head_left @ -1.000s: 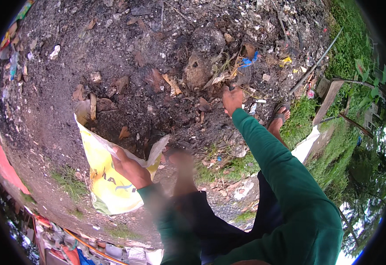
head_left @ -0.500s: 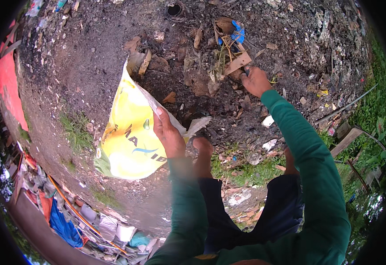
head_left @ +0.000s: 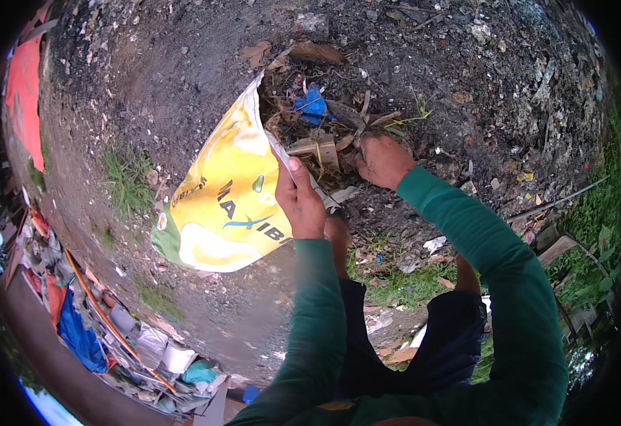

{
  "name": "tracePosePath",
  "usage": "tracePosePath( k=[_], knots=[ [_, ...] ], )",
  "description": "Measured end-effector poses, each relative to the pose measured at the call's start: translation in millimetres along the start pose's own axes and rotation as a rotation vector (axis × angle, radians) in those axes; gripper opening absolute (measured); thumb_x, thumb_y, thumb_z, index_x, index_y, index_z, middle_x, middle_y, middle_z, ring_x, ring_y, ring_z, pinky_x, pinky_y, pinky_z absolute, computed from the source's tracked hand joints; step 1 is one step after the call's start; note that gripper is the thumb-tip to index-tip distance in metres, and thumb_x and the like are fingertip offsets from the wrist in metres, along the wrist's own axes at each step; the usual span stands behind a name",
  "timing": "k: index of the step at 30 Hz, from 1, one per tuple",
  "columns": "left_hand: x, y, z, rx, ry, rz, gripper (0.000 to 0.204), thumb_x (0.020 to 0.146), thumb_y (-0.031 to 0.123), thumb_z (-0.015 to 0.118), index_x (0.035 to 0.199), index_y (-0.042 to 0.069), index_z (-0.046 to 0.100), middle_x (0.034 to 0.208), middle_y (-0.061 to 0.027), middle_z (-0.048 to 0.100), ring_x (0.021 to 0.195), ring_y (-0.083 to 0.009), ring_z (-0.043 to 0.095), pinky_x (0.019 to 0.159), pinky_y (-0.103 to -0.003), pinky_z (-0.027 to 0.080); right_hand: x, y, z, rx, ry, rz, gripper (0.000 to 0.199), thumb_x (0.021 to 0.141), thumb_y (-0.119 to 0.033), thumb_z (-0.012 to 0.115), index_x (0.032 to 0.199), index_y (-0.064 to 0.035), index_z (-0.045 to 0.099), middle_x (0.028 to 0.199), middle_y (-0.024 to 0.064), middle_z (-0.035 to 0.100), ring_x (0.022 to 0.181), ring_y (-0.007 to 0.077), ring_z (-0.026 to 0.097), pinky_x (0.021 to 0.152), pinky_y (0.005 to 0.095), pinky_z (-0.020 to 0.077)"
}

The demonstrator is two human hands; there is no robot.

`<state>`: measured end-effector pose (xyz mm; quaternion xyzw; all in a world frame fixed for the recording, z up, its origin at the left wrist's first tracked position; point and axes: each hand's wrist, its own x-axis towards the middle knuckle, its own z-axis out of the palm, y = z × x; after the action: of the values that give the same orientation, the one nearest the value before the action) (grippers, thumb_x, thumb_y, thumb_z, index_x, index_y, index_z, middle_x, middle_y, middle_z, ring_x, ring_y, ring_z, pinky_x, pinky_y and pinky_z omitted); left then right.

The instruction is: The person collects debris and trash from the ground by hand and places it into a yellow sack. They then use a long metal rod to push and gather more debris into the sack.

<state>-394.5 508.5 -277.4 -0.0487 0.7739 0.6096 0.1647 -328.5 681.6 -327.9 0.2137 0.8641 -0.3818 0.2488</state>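
Note:
My left hand (head_left: 301,201) is closed on the rim of a yellow and white plastic sack (head_left: 214,206), thumb uppermost. The sack lies tilted on the dirt, its mouth facing the rubbish to the right. At that mouth sits a heap of dry leaves and twigs with a blue plastic scrap (head_left: 312,104) and a brown cardboard piece (head_left: 317,153). My right hand (head_left: 385,161) is low against the heap's right side, fingers curled. What those fingers hold is hidden; a greyish flat piece (head_left: 346,113) shows just beyond them.
Dark soil strewn with litter surrounds the heap. A long thin pole (head_left: 559,201) lies at the right beside green plants (head_left: 595,263). At lower left are piled scraps with a blue sheet (head_left: 79,330) and an orange pole (head_left: 101,309). A red sheet (head_left: 25,103) stands far left.
My right hand has come nearer and left, toward the sack. The blue scrap, cardboard and leaves have shifted from the far right to the sack's mouth. My left hand keeps its hold.

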Motion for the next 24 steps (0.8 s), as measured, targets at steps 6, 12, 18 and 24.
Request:
tracePosePath(
  k=[6, 12, 18, 24],
  knots=[
    [-11, 37, -21, 0.013, 0.050, 0.085, 0.060, 0.112, 0.042, 0.050, 0.150, -0.005, 0.052, 0.095, -0.0002, 0.060, 0.090, -0.0088, 0.047, 0.083, -0.026, 0.042, 23, -72, 9, -0.117, -0.202, -0.173, 0.034, 0.083, -0.018, 0.072, 0.110, 0.0019, 0.074, 0.112, 0.0264, 0.073, 0.104, 0.0418, 0.073, 0.090, 0.0501, 0.0591],
    [-17, 85, -44, 0.176, 0.144, 0.259, 0.056, 0.111, 0.039, 0.053, 0.148, -0.002, 0.057, 0.141, -0.0164, 0.064, 0.125, -0.0202, 0.058, 0.110, -0.037, 0.044, 72, -152, 66, -0.097, -0.345, -0.357, 0.026, 0.088, -0.012, 0.065, 0.107, -0.0021, 0.079, 0.112, 0.0202, 0.077, 0.105, 0.0366, 0.075, 0.090, 0.0496, 0.0596],
    [-8, 52, -11, 0.379, 0.131, 0.134, 0.054, 0.111, 0.034, 0.054, 0.150, -0.004, 0.052, 0.143, -0.0211, 0.062, 0.125, -0.0239, 0.061, 0.108, -0.037, 0.046, 37, -120, 43, 0.126, -0.041, -0.128, 0.027, 0.093, -0.015, 0.059, 0.104, 0.0047, 0.074, 0.105, 0.0205, 0.078, 0.099, 0.0369, 0.076, 0.082, 0.0469, 0.0605],
    [-13, 5, 24, 0.449, 0.051, 0.193, 0.067, 0.108, 0.036, 0.059, 0.159, -0.003, 0.039, 0.156, -0.0269, 0.049, 0.139, -0.0309, 0.052, 0.115, -0.040, 0.038, -156, 103, -74, 0.153, 0.112, 0.313, 0.033, 0.089, -0.026, 0.064, 0.108, -0.0001, 0.070, 0.094, 0.0265, 0.071, 0.091, 0.0452, 0.071, 0.083, 0.0547, 0.0553]
  ],
)
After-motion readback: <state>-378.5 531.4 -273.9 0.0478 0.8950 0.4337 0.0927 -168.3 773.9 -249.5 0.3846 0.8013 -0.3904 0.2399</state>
